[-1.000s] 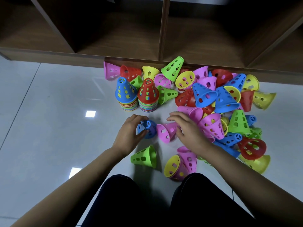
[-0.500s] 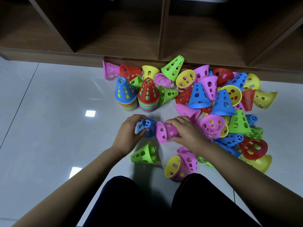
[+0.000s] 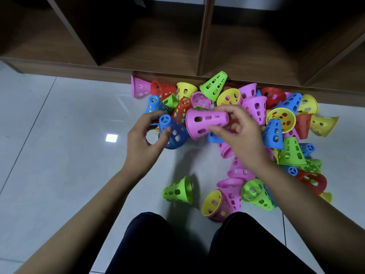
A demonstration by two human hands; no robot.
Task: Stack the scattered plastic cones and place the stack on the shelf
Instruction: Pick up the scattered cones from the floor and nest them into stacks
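My left hand [image 3: 143, 140] holds a blue cone [image 3: 173, 133] off the floor, its narrow end up and to the left. My right hand [image 3: 238, 133] pinches a pink cone [image 3: 205, 122] lying sideways in the air, wide mouth toward the blue cone. The two cones almost touch. Behind my hands stand two stacks, one topped by a blue cone [image 3: 155, 103], one by a red cone [image 3: 182, 108], both partly hidden. Many loose coloured cones [image 3: 280, 119] lie in a heap to the right. The wooden shelf [image 3: 162, 46] runs across the top.
A green cone [image 3: 178, 190] lies alone on the white tiled floor [image 3: 59, 155] near my knees [image 3: 154, 244]. A yellow-in-pink pair [image 3: 217, 202] and another green cone [image 3: 256, 192] lie beside it. The shelf has open compartments with upright dividers [image 3: 204, 36].
Both hands have lifted their cones off the floor and raised them toward the stacks. The pink cone now points its mouth at the blue one. The view has tilted closer.
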